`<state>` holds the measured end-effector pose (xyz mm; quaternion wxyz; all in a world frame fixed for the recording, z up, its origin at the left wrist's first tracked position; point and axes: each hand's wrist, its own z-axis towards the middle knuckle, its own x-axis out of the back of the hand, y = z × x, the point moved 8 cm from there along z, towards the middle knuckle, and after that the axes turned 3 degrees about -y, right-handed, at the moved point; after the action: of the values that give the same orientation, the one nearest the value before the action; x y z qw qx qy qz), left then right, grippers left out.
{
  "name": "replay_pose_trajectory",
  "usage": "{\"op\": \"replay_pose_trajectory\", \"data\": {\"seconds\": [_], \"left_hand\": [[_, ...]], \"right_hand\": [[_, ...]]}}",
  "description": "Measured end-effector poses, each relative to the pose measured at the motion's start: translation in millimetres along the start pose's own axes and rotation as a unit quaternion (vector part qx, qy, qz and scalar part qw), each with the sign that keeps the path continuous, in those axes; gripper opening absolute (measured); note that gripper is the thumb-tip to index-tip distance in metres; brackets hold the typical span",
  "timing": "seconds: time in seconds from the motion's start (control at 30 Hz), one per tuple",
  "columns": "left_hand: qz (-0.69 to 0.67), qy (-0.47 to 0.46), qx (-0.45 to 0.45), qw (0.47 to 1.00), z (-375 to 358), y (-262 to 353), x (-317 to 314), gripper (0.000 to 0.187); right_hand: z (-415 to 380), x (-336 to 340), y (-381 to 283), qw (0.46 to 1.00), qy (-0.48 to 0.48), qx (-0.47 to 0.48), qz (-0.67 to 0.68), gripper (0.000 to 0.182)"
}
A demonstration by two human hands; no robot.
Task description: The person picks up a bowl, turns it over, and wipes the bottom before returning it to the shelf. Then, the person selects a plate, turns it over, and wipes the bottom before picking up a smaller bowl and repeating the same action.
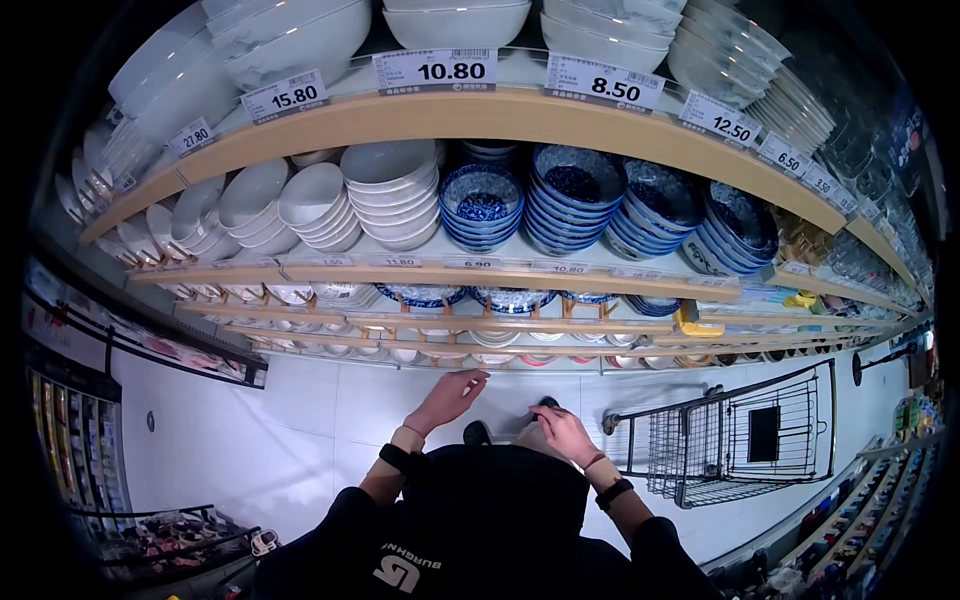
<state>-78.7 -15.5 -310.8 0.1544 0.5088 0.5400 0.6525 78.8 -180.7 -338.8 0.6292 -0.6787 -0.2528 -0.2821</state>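
My left hand (450, 396) is held in front of my body, low before the shelves, with its fingers loosely stretched toward the right and nothing visible in it. Lower and to the right, my right hand (564, 432) hangs near my waist, fingers extended and loosely parted, also without an object. Both hands are apart from the shelf. Beyond them, stacks of blue patterned bowls (483, 207) and white bowls (391, 190) stand on a middle shelf. Larger white bowls (457, 22) fill the shelf above, behind price tags (436, 70).
A black wire shopping cart (735, 430) stands on the white floor (290, 440) to my right. Lower shelves (480, 322) carry plates and more dishes. Glassware (880, 150) is at the far right. Racks of goods (75, 440) line the left side, with another display (870, 510) at lower right.
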Motion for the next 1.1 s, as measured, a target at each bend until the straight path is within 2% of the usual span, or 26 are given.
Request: {"op": "replay_pose_trajectory", "data": {"seconds": [0.1, 0.23, 0.3, 0.33, 0.4, 0.47, 0.53, 0.63, 0.73, 1.1], "left_hand": [[-0.01, 0.009, 0.002, 1.0, -3.9, -4.0, 6.3, 0.024], [-0.01, 0.023, -0.002, 1.0, -13.6, -10.8, 8.4, 0.023], [-0.014, 0.033, -0.003, 0.999, -17.3, -15.3, 10.6, 0.023], [-0.018, 0.038, -0.001, 0.999, -19.9, -20.6, 10.7, 0.023], [-0.019, 0.035, 0.025, 0.999, -23.5, -27.6, 10.7, 0.022], [-0.03, 0.033, 0.024, 0.999, -25.5, -27.4, 9.1, 0.022], [-0.028, 0.03, 0.017, 0.999, -23.9, -26.9, 10.4, 0.022], [-0.017, 0.03, 0.007, 0.999, -21.8, -20.3, 11.8, 0.024], [-0.009, 0.034, 0.013, 0.999, -21.0, -14.4, 17.5, 0.024], [-0.009, 0.028, 0.016, 0.999, -22.8, -23.0, 22.8, 0.025]], "right_hand": [[-16.7, -8.7, 11.0, 0.999, -0.017, -0.022, -0.021, 0.031], [-5.4, 29.6, -4.3, 0.991, 0.114, 0.065, -0.038, 0.02], [15.0, 105.7, -45.0, 0.969, 0.229, 0.073, -0.059, 0.014], [23.0, 149.8, -73.4, 0.94, 0.309, 0.13, -0.068, 0.013], [28.3, 233.5, -126.5, 0.879, 0.425, 0.167, -0.135, 0.017], [34.9, 293.4, -147.3, 0.818, 0.511, 0.165, -0.207, 0.023], [48.8, 335.4, -159.7, 0.795, 0.526, 0.161, -0.257, 0.024], [85.4, 355.2, -127.2, 0.873, 0.407, 0.136, -0.232, 0.024], [103.4, 350.4, -111.3, 0.904, 0.338, 0.101, -0.241, 0.021], [103.8, 347.2, -105.9, 0.884, 0.413, 0.107, -0.19, 0.011]]}}
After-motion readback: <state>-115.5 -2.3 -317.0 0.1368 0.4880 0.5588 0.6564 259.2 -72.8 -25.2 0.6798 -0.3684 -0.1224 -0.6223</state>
